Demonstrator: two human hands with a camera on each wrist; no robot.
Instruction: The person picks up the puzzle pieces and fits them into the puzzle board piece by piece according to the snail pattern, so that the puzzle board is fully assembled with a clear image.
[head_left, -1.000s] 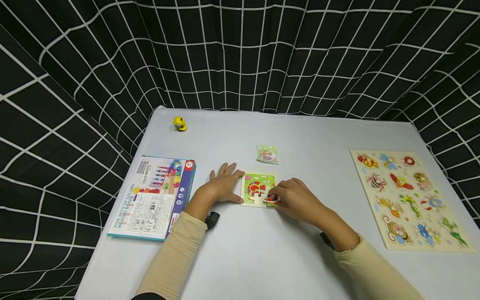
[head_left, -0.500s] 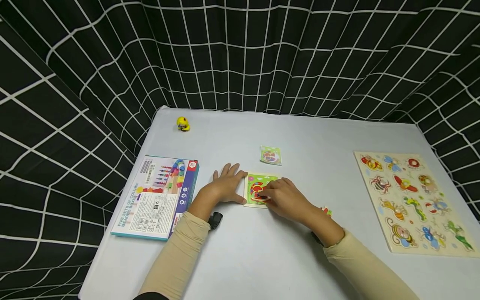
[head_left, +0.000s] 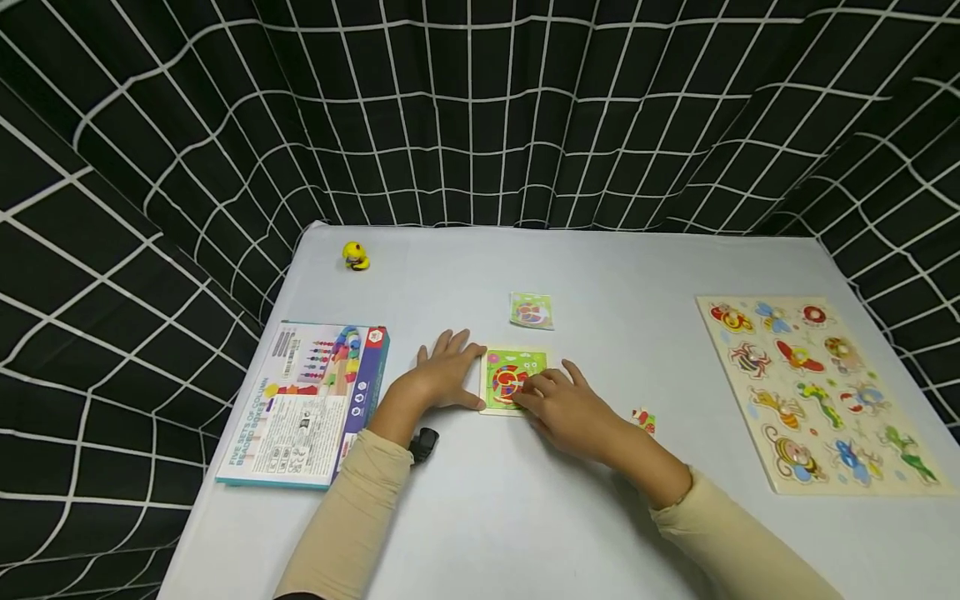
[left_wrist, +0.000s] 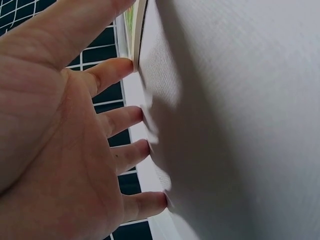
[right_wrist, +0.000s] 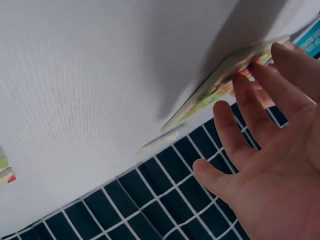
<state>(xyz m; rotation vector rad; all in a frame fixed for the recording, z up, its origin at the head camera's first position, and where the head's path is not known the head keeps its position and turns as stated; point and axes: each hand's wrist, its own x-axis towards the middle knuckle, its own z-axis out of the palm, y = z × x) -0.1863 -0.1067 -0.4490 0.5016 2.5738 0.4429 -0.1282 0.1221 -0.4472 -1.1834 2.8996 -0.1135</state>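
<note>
A small square jigsaw board point(head_left: 517, 367) with a red snail-like picture on green lies flat at mid-table. My left hand point(head_left: 445, 372) spreads its fingers at the board's left side, thumb at the lower corner and index finger at the upper one. In the left wrist view, the fingertips of the left hand point(left_wrist: 75, 135) rest on the table and on the edge of the board point(left_wrist: 139, 35). My right hand point(head_left: 573, 412) touches the picture with its extended fingertips and covers the lower right of the board. A loose jigsaw piece point(head_left: 643, 420) lies beside the right wrist.
Behind the board lies a small picture card point(head_left: 531, 311). To the left is a flat toy box point(head_left: 303, 404), with a yellow toy figure point(head_left: 356, 256) at the back left. A wooden insect puzzle point(head_left: 821, 392) lies at the right. A black grid curtain point(head_left: 480, 108) surrounds the table.
A second ago my right fingers pinched a jigsaw piece at the board's lower right; now they touch the picture farther left. The loose piece has come into view. The left hand stays put.
</note>
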